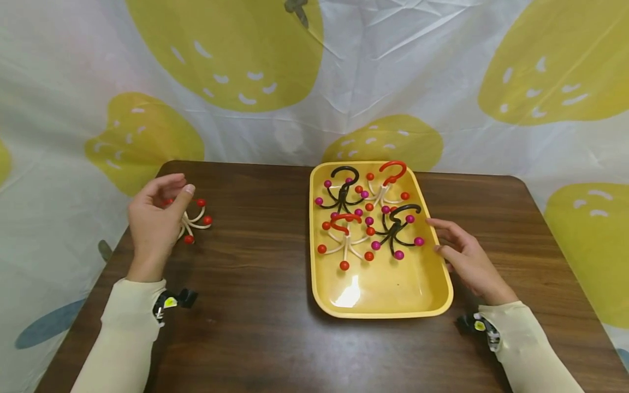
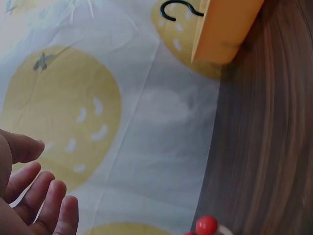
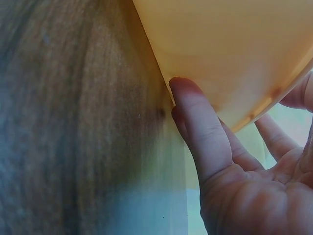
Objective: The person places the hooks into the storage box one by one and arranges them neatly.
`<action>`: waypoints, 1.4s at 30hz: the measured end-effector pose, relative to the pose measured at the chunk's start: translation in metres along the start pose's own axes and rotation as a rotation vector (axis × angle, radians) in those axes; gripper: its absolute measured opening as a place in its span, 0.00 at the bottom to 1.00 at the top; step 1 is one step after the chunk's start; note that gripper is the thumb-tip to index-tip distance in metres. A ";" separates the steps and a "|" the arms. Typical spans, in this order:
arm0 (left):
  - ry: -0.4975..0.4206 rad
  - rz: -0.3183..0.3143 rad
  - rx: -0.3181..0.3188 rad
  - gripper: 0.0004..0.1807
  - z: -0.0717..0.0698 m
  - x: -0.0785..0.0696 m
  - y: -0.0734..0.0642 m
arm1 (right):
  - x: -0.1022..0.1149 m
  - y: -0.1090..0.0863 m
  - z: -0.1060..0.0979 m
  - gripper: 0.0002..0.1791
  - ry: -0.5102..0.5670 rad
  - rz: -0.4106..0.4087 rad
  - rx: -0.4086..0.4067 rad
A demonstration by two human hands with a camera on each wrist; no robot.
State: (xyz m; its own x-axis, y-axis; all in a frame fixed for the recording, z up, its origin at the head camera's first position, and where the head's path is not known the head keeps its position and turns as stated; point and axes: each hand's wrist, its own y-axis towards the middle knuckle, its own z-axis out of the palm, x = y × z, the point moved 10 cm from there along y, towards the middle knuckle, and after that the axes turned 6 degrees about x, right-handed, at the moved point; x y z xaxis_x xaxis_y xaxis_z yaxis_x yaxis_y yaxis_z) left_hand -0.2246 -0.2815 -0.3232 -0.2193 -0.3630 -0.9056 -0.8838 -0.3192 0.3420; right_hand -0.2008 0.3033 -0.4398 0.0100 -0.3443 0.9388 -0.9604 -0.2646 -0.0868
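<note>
My left hand [image 1: 156, 218] is over a white multi-arm hanger hook [image 1: 193, 222] with red ball tips, at the table's left side. The hand hides this hook's upper part. In the left wrist view the fingers [image 2: 51, 200] are loosely bent, apart from the thumb, with nothing between them. My right hand [image 1: 469, 262] rests against the right side of a yellow tray [image 1: 383, 315]. Its index finger and thumb touch the rim; other fingers [image 3: 203, 125] lie extended along the outer wall, low by the table.
Inside the tray are two black hanger hooks [image 1: 343, 192] with pink ball tips and two white ones [image 1: 346, 240] with red hook tops and red balls. The brown wooden table [image 1: 245, 295] ends at a lemon-patterned cloth [image 1: 275, 136] hanging behind it.
</note>
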 end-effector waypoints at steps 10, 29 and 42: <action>-0.033 -0.013 -0.098 0.13 -0.026 0.021 0.001 | -0.002 0.001 0.000 0.30 0.003 -0.002 -0.002; 0.112 -0.156 -0.183 0.19 -0.048 0.059 0.007 | 0.001 0.000 0.002 0.30 0.013 0.001 0.003; 0.156 -0.206 -0.128 0.17 -0.037 0.067 0.016 | 0.000 0.000 0.001 0.30 0.007 0.008 0.002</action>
State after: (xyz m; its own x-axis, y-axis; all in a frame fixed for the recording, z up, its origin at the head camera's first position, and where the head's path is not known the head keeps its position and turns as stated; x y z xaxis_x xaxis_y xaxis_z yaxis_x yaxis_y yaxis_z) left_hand -0.2377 -0.3433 -0.3692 0.0346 -0.4056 -0.9134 -0.8414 -0.5050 0.1923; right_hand -0.2010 0.3028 -0.4402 0.0008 -0.3403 0.9403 -0.9598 -0.2640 -0.0947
